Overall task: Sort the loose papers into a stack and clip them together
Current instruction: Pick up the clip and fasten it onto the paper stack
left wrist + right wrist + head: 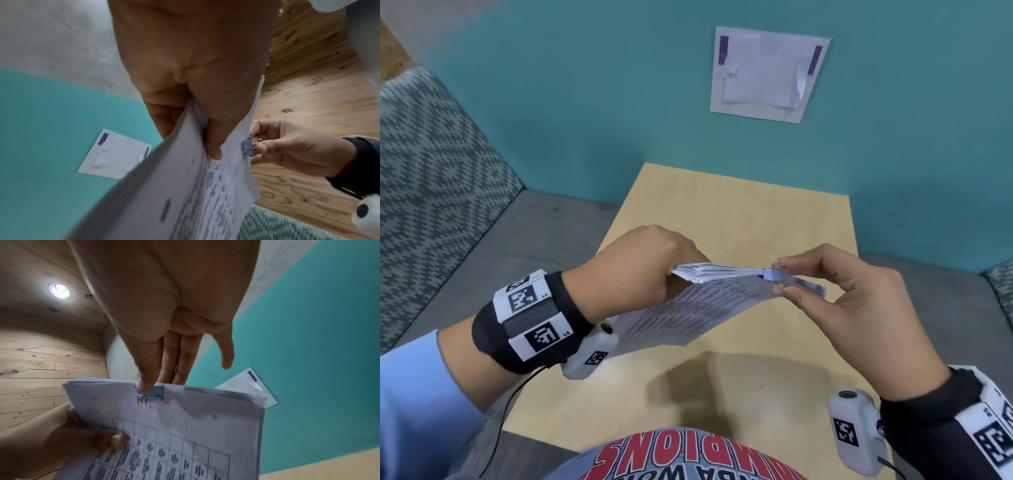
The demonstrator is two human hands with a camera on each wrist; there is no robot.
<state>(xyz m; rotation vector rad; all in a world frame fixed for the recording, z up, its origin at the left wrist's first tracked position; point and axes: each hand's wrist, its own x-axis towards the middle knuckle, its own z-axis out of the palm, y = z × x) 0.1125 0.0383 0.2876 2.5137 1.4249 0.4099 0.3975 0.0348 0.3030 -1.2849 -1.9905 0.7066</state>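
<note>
A stack of printed white papers (698, 301) hangs in the air above the light wooden table (739, 205). My left hand (640, 270) grips the stack's left corner, thumb on the printed side (213, 146). A small blue binder clip (770, 274) sits on the stack's top edge. My right hand (835, 291) pinches the clip's wire handles between thumb and fingers. The left wrist view shows the clip (247, 148) biting the paper edge, handles pinched. In the right wrist view the thumb presses on the clip (151, 391) over the gridded sheet (174, 443).
A teal wall (585, 102) stands behind the table with a white sheet taped to it (767, 75). A grey patterned couch back (431, 164) and grey seat (534, 240) lie to the left. Bare tabletop shows below the stack.
</note>
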